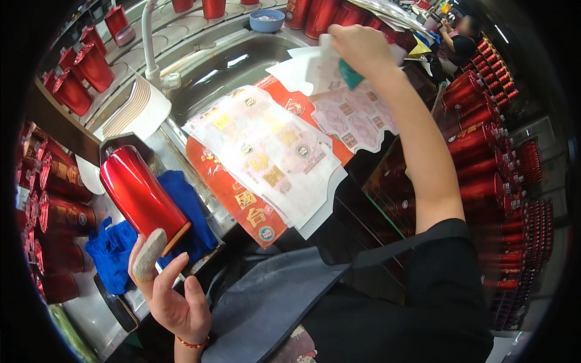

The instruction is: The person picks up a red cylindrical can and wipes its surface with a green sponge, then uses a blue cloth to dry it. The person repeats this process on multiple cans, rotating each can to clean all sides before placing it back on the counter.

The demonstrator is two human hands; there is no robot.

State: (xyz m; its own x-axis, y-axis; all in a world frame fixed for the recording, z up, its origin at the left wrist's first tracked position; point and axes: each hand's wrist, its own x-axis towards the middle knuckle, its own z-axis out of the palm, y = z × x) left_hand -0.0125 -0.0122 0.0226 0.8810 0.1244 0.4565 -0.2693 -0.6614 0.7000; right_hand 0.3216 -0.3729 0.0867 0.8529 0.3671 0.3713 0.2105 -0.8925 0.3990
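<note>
My left hand [178, 302] is raised at the lower left with fingers apart and nothing in them; a pale fabric finger cot [149, 257] covers one finger. Just above it, a glossy red bottle [140, 192] leans in a dark holder beside a blue cloth [184, 202]. At the far side, my right hand [366, 51] is closed on a thin whitish sheet [328, 63]. Something teal [350, 74] shows beneath that hand; its kind is unclear. Printed decal sheets [272, 154] lie stacked on a red printed bag [209, 172], with more decal sheets [357, 115] under my right arm.
Behind the papers is a metal sink [242, 63] with a pale faucet pipe [148, 42]. A blue bowl [266, 22] stands on its far edge. Red bottles crowd the left [63, 215] and right [472, 142] sides. A person [460, 42] sits at the far right.
</note>
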